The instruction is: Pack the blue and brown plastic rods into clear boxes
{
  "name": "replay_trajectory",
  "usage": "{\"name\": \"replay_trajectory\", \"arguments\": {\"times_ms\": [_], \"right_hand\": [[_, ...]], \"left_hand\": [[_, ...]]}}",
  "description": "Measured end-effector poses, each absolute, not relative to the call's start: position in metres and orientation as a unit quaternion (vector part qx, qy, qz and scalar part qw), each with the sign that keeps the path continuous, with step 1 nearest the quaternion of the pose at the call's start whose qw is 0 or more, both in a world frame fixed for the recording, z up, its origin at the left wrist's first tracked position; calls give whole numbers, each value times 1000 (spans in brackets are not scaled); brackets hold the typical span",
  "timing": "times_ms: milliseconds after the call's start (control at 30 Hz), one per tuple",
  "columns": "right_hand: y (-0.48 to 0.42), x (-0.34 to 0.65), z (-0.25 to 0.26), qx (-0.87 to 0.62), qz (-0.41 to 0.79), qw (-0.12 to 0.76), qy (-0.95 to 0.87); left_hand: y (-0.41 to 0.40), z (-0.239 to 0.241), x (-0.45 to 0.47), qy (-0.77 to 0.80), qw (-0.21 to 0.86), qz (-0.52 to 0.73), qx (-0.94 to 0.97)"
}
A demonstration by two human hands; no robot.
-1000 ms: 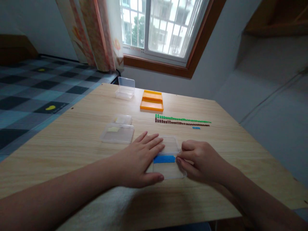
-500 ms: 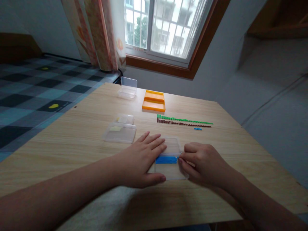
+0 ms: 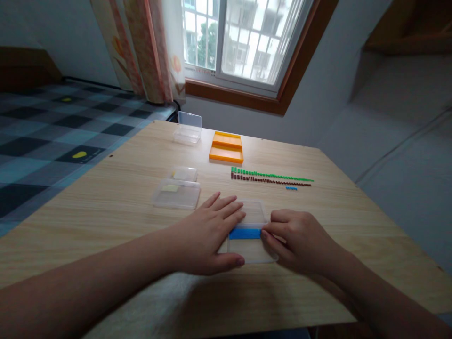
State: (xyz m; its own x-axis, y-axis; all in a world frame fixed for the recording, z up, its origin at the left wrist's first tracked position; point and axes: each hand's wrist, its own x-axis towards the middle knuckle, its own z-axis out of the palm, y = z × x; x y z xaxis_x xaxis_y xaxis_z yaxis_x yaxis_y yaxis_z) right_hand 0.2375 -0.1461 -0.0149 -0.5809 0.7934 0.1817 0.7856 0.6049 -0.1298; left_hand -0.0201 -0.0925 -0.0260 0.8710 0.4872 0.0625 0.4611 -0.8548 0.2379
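Note:
In front of me a clear plastic box (image 3: 252, 252) lies with its lid (image 3: 253, 213) folded back on the wooden table. A row of small blue pieces (image 3: 245, 233) is packed along the box's far side. My left hand (image 3: 206, 235) lies flat with fingers spread, over the left edge of box and lid. At the right end of the blue row, my right hand (image 3: 300, 238) has thumb and forefinger pinched together. Whatever lies between those fingertips is hidden. Several loose blue pieces (image 3: 291, 188) lie farther off to the right.
Beyond the hands run long rows of green pieces (image 3: 257, 173) and brown pieces (image 3: 259, 180). An orange two-part tray (image 3: 226, 146) sits near the far edge, beside an open clear box (image 3: 188, 136). Another clear box (image 3: 187, 195), with a pale yellow piece, lies left.
My right fingertips have shifted slightly at the right end of the blue row, which now looks straighter there. My left hand stays in place.

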Motion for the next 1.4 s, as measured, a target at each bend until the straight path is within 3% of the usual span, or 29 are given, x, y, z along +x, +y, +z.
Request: {"name": "replay_trajectory", "arguments": {"times_ms": [1400], "right_hand": [[-148, 239, -15, -442, 41, 124, -887]], "left_hand": [[-93, -27, -21, 240, 102, 62, 964]]}}
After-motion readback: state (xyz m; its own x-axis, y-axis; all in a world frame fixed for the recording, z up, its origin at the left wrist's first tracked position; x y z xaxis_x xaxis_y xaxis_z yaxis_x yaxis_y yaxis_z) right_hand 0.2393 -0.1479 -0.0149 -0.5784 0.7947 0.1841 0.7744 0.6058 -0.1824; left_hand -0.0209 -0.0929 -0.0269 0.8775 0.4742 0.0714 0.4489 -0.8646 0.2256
